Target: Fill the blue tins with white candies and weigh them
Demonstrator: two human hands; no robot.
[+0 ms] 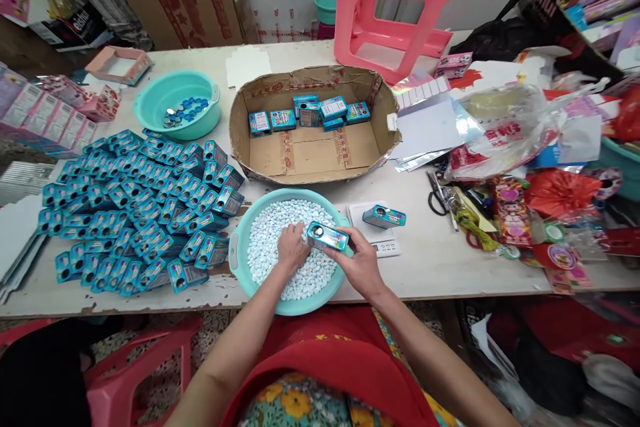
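Note:
A turquoise basin (234, 250) full of small white candies (270, 227) stands at the table's front edge. My left hand (293, 247) is in the basin with its fingers curled among the candies, and a few show at the fingertips. Over the basin's right side, my right hand (361, 263) grips a small blue tin (327, 236) tilted toward the left hand. A round hole shows at the tin's left end. Right of the basin, another blue tin (384, 216) rests on a white digital scale (387, 248).
Many similar blue tins (145, 213) crowd the table's left. Behind the basin, a cut-down cardboard box (270, 157) holds several tins. A second turquoise basin (145, 110) contains small blue and silver discs. Scissors (438, 195), wrappers and a pink stool (345, 33) occupy the right and back.

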